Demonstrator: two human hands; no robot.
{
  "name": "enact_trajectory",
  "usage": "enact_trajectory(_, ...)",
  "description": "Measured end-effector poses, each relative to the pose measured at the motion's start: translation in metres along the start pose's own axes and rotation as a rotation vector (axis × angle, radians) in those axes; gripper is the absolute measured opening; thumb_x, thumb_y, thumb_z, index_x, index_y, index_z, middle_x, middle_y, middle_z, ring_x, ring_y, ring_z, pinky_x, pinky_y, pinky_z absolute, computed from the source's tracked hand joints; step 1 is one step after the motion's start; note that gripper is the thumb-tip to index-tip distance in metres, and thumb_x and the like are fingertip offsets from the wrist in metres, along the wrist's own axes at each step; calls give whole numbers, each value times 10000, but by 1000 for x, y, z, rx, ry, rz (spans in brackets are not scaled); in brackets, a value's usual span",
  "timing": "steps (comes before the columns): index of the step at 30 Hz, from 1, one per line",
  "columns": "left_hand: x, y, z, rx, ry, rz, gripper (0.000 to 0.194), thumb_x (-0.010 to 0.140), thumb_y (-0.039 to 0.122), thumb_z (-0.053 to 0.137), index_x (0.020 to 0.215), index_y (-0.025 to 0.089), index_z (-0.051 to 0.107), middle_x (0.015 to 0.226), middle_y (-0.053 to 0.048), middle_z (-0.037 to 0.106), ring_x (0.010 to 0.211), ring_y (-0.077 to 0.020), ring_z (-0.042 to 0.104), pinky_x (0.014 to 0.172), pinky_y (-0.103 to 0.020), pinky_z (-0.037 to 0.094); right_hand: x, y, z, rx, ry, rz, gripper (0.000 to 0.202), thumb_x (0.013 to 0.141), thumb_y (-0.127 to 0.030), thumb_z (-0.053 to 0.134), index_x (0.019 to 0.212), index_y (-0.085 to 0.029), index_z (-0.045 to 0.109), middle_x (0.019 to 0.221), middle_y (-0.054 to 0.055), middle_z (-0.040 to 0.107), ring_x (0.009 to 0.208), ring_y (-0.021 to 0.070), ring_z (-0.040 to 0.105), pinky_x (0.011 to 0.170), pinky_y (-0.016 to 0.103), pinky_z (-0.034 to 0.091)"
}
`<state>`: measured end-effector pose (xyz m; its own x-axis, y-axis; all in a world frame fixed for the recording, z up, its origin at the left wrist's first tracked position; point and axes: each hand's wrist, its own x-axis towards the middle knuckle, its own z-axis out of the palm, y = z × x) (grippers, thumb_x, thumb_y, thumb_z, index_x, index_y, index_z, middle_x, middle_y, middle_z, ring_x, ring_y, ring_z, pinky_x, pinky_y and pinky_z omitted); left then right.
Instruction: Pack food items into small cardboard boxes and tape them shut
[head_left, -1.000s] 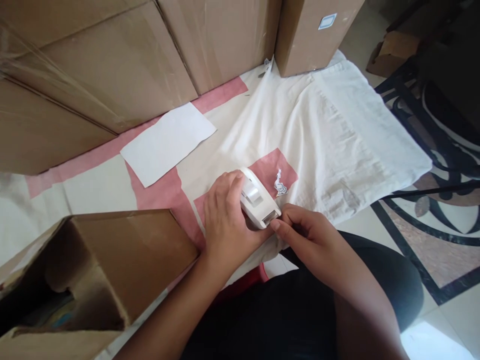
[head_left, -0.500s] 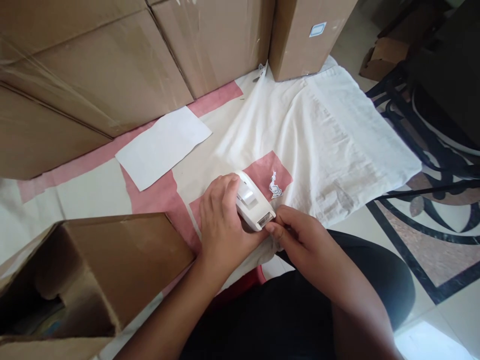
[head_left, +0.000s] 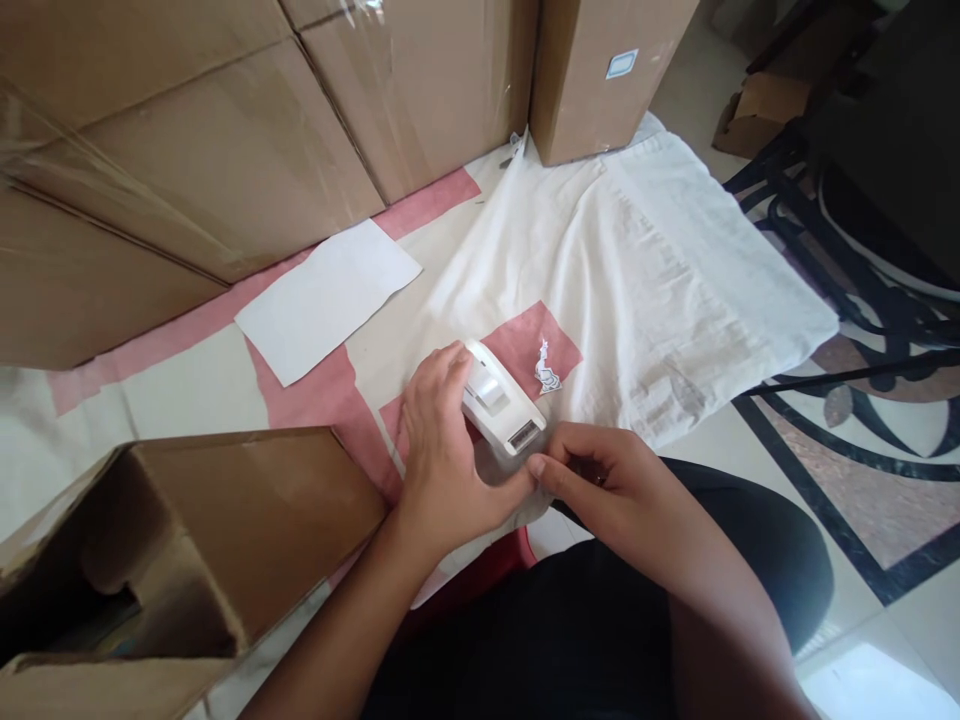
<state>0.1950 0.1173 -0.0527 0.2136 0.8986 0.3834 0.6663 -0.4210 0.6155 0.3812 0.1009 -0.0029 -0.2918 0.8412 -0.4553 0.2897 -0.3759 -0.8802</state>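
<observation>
My left hand [head_left: 442, 450] is wrapped around the side of a white tape dispenser [head_left: 507, 398], its thumb stretched toward my right thumb. A roll of clear tape [head_left: 486, 388] shows in the dispenser's middle, and its dark cutter end faces my right hand. My right hand [head_left: 589, 465] is closed in a pinch just past that cutter, apparently on the end of the clear tape; the fingertips are partly hidden. Beyond the dispenser, a small black-and-white paper cutout [head_left: 549, 372] lies on a pink patch of the cloth.
A white sheet of paper [head_left: 330, 300] lies on the pink-and-white cloth [head_left: 675, 290]. Large cardboard boxes [head_left: 420, 90] line the far side. At the lower left stands an open carton [head_left: 255, 510]. Part of a red object [head_left: 495, 570] shows below the cloth's near edge.
My right hand has shifted slightly down from the dispenser's cutter end, widening the gap there. The dispenser has tipped a little and moved slightly left.
</observation>
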Motion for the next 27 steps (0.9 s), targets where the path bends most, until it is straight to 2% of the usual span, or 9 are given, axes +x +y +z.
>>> enact_trajectory(4,-1,2,-3,-11,-12,-48,1020,792,495,776,1587,200,208,1571,-221,378,1491,-386,364,1209,-588,336,-2,-5,-2,59,87,-27,436,1003,-393,599,644,-200,442,625,-45,413,605,109,386,550,263,316)
enact_trajectory(7,1,8,-1,-45,10,-120,898,858,524,700,1573,216,252,1560,-198,403,1474,-370,390,1201,-581,348,-2,-7,-4,40,178,-42,456,996,-435,608,636,-202,453,614,-39,416,587,111,387,534,265,320)
enact_trajectory(12,5,21,6,-151,48,-262,792,888,355,656,1566,256,260,1575,-165,372,1486,-343,372,1202,-562,366,8,-9,-2,-14,327,-74,368,965,-440,626,696,-198,562,611,-26,470,546,112,401,491,268,303)
enact_trajectory(15,5,20,6,-212,21,-253,777,890,319,629,1563,267,245,1604,-154,336,1515,-336,332,1228,-567,341,14,-13,1,-50,415,-100,317,951,-411,632,723,-196,581,622,-23,483,544,112,408,490,270,300)
enact_trajectory(20,2,17,2,-269,13,-263,689,851,211,579,1486,274,318,1618,-138,311,1540,-315,290,1246,-570,307,17,-28,7,-76,486,-202,270,949,-346,624,730,-191,599,690,1,568,647,136,503,575,274,366)
enact_trajectory(24,2,15,3,-349,13,-289,731,810,144,569,1480,271,306,1632,-134,301,1554,-297,266,1260,-564,279,20,-40,11,-101,557,-294,268,935,-299,612,693,-192,578,670,-8,558,654,133,501,607,275,379)
enact_trajectory(27,3,12,7,-391,24,-297,777,810,154,583,1509,276,265,1622,-140,331,1554,-308,271,1257,-576,282,21,-49,19,-56,552,-353,246,925,-280,607,698,-194,572,656,-13,561,629,123,489,600,273,372)
